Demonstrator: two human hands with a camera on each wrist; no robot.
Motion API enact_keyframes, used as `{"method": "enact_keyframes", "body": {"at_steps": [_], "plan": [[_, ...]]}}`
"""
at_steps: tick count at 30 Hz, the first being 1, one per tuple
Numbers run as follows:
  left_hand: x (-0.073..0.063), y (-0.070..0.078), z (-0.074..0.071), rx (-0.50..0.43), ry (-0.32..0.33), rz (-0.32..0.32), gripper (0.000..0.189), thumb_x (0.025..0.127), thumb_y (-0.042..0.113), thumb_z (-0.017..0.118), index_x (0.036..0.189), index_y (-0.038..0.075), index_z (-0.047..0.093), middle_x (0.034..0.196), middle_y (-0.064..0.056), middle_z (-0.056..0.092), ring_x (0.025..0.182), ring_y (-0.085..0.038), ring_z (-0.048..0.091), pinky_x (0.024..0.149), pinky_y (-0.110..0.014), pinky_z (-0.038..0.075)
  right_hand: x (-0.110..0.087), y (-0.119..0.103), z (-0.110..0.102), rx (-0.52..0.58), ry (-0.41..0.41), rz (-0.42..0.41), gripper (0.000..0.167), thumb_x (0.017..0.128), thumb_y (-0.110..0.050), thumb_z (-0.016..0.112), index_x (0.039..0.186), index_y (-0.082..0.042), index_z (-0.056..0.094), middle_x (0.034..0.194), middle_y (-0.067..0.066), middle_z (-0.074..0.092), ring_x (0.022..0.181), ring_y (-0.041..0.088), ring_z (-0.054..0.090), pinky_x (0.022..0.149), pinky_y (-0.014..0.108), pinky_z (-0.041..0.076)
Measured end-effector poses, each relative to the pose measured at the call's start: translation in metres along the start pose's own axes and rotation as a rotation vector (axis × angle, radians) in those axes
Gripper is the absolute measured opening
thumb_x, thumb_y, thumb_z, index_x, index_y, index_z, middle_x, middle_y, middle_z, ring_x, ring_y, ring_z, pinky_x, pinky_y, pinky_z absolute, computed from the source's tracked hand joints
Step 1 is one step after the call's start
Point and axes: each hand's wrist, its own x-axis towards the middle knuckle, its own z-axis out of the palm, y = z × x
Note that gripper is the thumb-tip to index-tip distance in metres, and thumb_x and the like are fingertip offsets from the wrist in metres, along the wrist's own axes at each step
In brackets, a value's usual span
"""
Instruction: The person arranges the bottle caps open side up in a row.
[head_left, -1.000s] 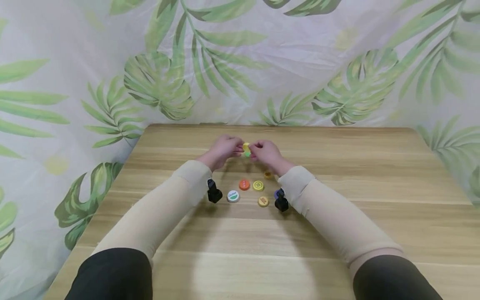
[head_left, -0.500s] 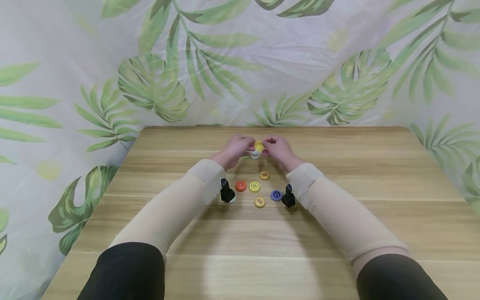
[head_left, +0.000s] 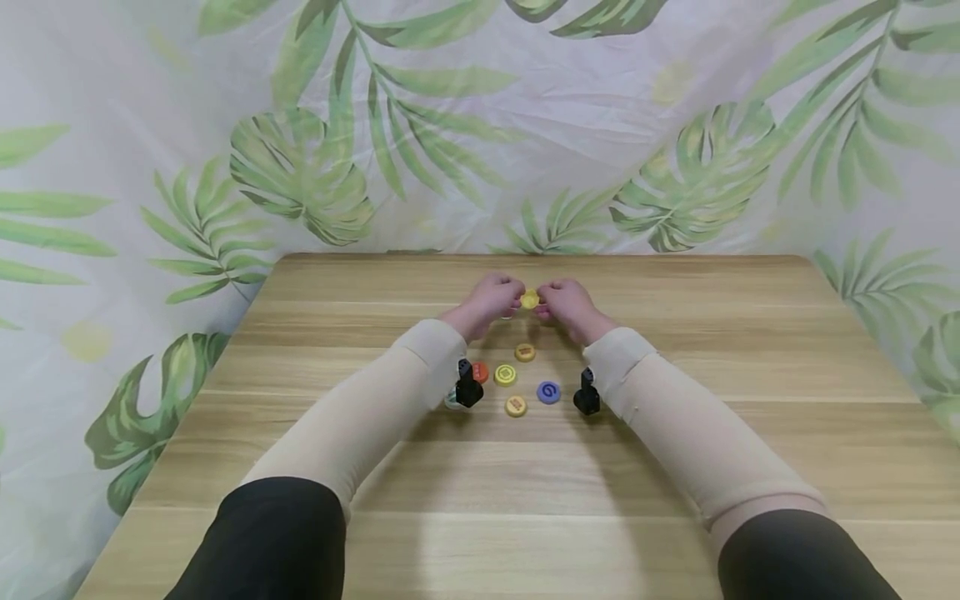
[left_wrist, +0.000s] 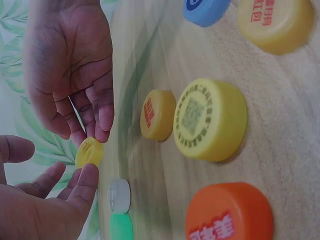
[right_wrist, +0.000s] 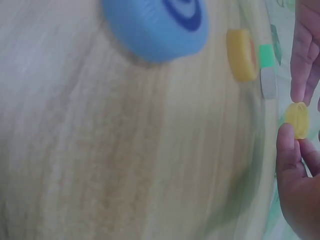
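Note:
A yellow bottle cap (head_left: pixel 529 298) is held up between both hands over the table's far part, its hollow side toward the head camera. My right hand (head_left: pixel 572 308) pinches its right edge with the fingertips. The fingers of my left hand (head_left: pixel 489 302) reach its left edge; in the left wrist view the left thumb (left_wrist: pixel 17 149) stands apart from the cap. Below the hands, a white cap (left_wrist: pixel 120 196) and a green cap (left_wrist: pixel 121 226) sit on the table side by side. In the head view the left hand mostly hides them.
Nearer on the wooden table (head_left: pixel 615 500) lie two orange-yellow caps (head_left: pixel 525 352), a yellow cap (head_left: pixel 506 375) with a printed code, a blue cap (head_left: pixel 549 392) and a red-orange cap (head_left: pixel 480 372). A white cap (head_left: pixel 452 400) is partly behind the left wrist camera (head_left: pixel 469 387).
Both hands have shifted right together with the yellow cap. The blue cap and one orange-yellow cap have come out from behind the right arm; the left wrist camera now partly covers a white cap.

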Motion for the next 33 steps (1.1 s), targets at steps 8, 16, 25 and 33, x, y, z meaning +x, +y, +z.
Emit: {"method": "enact_keyframes", "body": {"at_steps": [8,16,25,33], "plan": [[-0.002,0.001,0.002,0.011,-0.021,-0.042,0.032,0.107,0.012,0.049,0.131,-0.007,0.056,0.132,-0.022,0.057,0.118,-0.032,0.056,0.104,-0.041,0.050,0.003,0.005,-0.001,-0.013,-0.016,0.029,0.035,0.108,-0.008,0.046,0.134,0.013,0.055,0.107,0.014,0.060,0.079,0.012,0.061,0.080,0.021,0.057],[0.000,0.000,0.002,-0.026,-0.040,-0.070,0.038,0.107,0.012,0.048,0.137,-0.011,0.050,0.136,-0.027,0.053,0.105,-0.026,0.056,0.105,-0.042,0.050,0.007,0.011,-0.002,-0.007,-0.032,0.083,0.035,0.108,-0.009,0.046,0.135,0.012,0.053,0.106,0.013,0.058,0.079,0.012,0.062,0.075,0.018,0.057],[-0.002,0.001,0.001,0.004,-0.067,-0.070,0.043,0.106,0.012,0.049,0.142,-0.012,0.047,0.136,-0.026,0.054,0.108,-0.026,0.057,0.105,-0.040,0.050,0.008,0.012,-0.002,-0.081,-0.036,0.073,0.029,0.106,-0.008,0.047,0.125,0.010,0.058,0.091,0.007,0.059,0.071,0.009,0.060,0.067,0.016,0.055],[-0.015,-0.006,-0.011,0.065,-0.046,-0.012,0.031,0.103,0.007,0.048,0.127,-0.012,0.053,0.117,-0.019,0.058,0.104,-0.027,0.058,0.101,-0.041,0.053,0.005,0.008,-0.003,-0.115,-0.037,0.054,0.024,0.104,-0.007,0.048,0.116,0.011,0.059,0.086,0.008,0.061,0.068,0.009,0.060,0.065,0.016,0.056]]}}
